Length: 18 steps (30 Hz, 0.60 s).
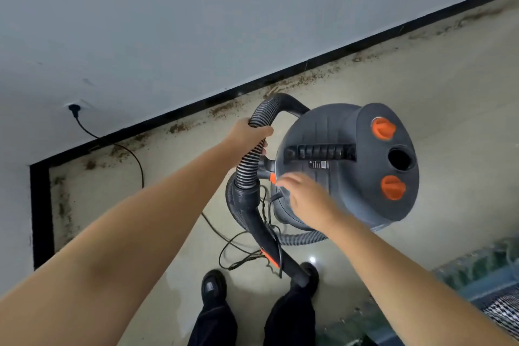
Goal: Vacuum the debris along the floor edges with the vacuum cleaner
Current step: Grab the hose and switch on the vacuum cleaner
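Observation:
A grey canister vacuum cleaner (345, 160) with orange knobs stands on the beige floor near the wall. Its black ribbed hose (248, 166) loops up from the canister and runs down into a rigid black tube (269, 241) that ends near my right shoe. My left hand (248, 132) is shut around the hose just below the top of its loop. My right hand (306, 199) hovers blurred over the canister's left side by an orange switch, fingers apart, holding nothing. Brown debris (224, 108) lies in a line along the black skirting (280, 76).
A black power cord (139, 166) runs from a wall socket (74, 109) across the floor and tangles beneath the hose. The skirting turns a corner at the left (42, 205). My two black shoes (213, 286) stand below. A green mat-like object (477, 275) lies at the lower right.

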Motion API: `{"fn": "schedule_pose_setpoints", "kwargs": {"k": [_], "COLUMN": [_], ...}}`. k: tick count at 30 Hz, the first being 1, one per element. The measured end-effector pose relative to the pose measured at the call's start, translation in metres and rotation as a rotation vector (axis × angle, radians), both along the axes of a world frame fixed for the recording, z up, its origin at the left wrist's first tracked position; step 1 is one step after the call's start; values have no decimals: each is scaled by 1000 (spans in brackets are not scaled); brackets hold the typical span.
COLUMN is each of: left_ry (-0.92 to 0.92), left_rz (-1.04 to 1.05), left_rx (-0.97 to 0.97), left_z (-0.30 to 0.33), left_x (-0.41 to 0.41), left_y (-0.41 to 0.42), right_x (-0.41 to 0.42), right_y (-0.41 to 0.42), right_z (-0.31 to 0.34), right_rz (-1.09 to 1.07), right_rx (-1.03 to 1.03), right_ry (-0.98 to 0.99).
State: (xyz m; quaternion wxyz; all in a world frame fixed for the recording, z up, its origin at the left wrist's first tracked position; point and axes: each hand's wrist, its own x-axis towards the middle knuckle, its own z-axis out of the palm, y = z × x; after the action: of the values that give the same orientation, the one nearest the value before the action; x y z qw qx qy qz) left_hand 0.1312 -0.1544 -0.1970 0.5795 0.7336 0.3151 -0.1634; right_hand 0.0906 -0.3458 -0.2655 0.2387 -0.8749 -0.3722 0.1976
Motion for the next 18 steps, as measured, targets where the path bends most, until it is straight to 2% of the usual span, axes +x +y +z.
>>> {"fn": "schedule_pose_setpoints", "kwargs": {"k": [4,7,14,18], "left_ry": [12,21,19,57], "left_rz": [-37,-53,-27,-16], "left_rx": [20,22,14,6], "left_z": [0,-3,-4,3], "left_x": [-3,-3,1,11], "left_y": [7,12,17,32], "right_x": [-60,-76,-85,-105], "right_y": [2,-7,-3,-37], "right_z": [-30,-49,-53,-60], "right_rz": [270,284,434,392], "right_rx": [-331,-446,-727,-938], "right_ry": [327,461,327,379]}}
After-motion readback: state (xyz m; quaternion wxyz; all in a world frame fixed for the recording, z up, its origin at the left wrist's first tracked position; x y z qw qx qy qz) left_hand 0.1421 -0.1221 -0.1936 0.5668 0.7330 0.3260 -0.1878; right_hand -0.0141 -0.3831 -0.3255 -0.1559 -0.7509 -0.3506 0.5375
